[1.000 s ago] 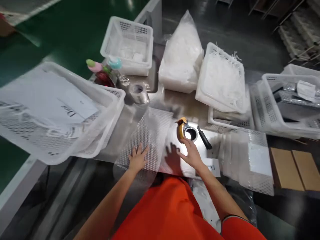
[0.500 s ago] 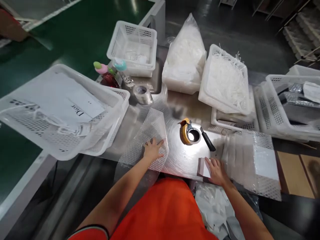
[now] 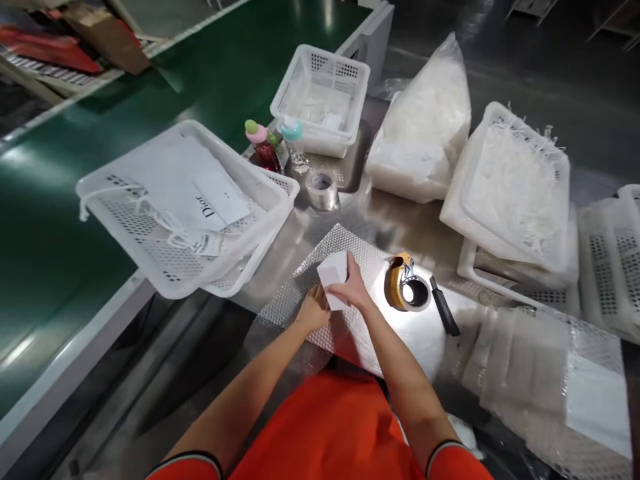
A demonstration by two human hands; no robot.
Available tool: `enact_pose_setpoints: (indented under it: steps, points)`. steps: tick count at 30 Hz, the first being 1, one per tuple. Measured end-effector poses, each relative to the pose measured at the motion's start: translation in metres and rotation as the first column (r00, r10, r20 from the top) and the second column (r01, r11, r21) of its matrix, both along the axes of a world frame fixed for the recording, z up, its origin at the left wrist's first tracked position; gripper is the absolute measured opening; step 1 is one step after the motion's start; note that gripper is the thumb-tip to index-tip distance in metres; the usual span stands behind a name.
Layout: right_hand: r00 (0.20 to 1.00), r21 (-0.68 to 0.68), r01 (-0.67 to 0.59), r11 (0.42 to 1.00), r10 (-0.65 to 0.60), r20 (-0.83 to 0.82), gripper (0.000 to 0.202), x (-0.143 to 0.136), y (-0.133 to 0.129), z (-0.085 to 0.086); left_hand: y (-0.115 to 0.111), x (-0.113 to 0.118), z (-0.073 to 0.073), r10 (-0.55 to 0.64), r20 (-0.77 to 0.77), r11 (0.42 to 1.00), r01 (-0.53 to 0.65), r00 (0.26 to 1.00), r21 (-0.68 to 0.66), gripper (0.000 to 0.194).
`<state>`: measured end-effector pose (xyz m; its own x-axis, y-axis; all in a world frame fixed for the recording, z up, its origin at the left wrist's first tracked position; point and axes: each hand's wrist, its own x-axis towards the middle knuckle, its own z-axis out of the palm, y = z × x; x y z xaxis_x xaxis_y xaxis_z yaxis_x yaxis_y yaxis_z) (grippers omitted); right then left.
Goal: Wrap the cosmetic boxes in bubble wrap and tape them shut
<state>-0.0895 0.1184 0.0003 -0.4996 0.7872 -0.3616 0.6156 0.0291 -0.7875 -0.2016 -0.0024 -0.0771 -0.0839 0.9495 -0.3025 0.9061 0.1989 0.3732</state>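
Note:
A small white box (image 3: 332, 275) is in my right hand (image 3: 354, 287), with the thumb on its near face and the fingers along its far right side. It is tilted over a sheet of bubble wrap (image 3: 293, 287) on the metal table. My left hand (image 3: 313, 311) is closed at the box's lower left edge, over the bubble wrap. Its fingertips are partly hidden, so what they grip does not show. To the right lie a tape dispenser (image 3: 409, 291) with yellow parts and a black-handled cutter (image 3: 444, 305).
At left, a white basket (image 3: 170, 283) holds papers and white cord. Behind stand a clear tape roll (image 3: 323, 191), bottles (image 3: 294, 143), another basket (image 3: 320, 133), a bulging plastic bag (image 3: 425, 127) and a basket of white shreds (image 3: 515, 193). Bubble bags (image 3: 525, 360) lie at right.
My right hand has brought the white box from the right side of the table onto the bubble wrap. My left hand, earlier spread flat, has curled beside it. The view has shifted left.

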Motion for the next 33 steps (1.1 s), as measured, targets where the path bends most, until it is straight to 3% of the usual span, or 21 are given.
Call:
enact_pose_setpoints:
  steps: [3,7,9,13,16,21,33]
  points:
    - [0.933,0.015,-0.055,0.998,0.046,0.357,0.116,-0.016,0.018,-0.010,-0.016,-0.017,0.000,-0.040,-0.069,0.997,0.035,0.997,-0.068,0.062]
    - [0.842,0.069,-0.132,0.989,0.075,0.534,0.113,-0.016,0.016,-0.019,-0.033,-0.027,0.002,0.156,-0.120,0.976,-0.171,0.981,-0.133,0.076]
    - [0.818,0.135,-0.192,0.972,0.083,0.569,0.113,-0.021,0.009,-0.019,-0.037,-0.027,0.000,0.224,-0.104,0.955,-0.240,0.969,-0.176,0.082]
    - [0.780,0.311,-0.353,0.882,0.094,0.618,0.110,-0.038,-0.006,-0.022,-0.040,-0.028,-0.005,0.213,-0.049,0.957,-0.219,0.976,-0.190,0.086]
    - [0.767,0.341,-0.420,0.841,0.128,0.629,0.109,-0.047,-0.015,-0.030,-0.042,-0.031,-0.010,0.212,-0.009,0.958,-0.210,0.977,-0.196,0.088]
    - [0.781,0.363,-0.385,0.849,0.091,0.618,0.106,-0.049,-0.020,-0.044,-0.044,-0.032,-0.017,0.219,0.032,0.959,-0.209,0.975,-0.193,0.088]
    - [0.773,0.368,-0.390,0.844,0.083,0.629,0.108,-0.049,-0.017,-0.045,-0.046,-0.031,-0.019,0.214,0.009,0.961,-0.209,0.977,-0.181,0.089]
